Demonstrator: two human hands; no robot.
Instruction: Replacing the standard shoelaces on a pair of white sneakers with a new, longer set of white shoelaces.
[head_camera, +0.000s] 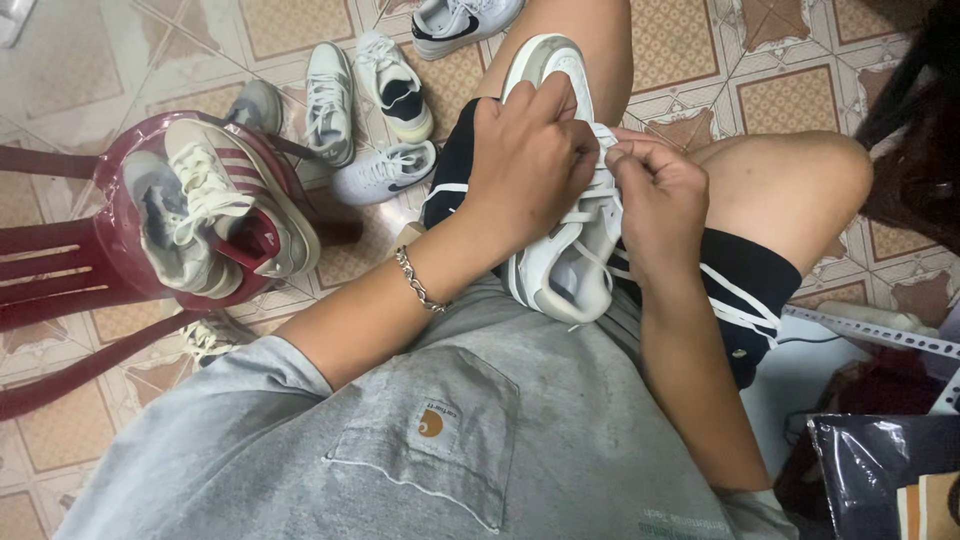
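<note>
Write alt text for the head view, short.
Seen from above, a seated person's left hand steadies a white sneaker on their lap while the right hand pinches its white laces. A red plastic stool to the left holds two more sneakers, and others lie on the tiled floor.

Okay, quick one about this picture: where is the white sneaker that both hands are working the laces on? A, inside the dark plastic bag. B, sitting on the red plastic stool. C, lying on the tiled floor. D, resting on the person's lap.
D: the white sneaker lies across the person's lap, with the left hand gripping its upper and the right hand pinching a white lace; the red stool holds other shoes.
</note>
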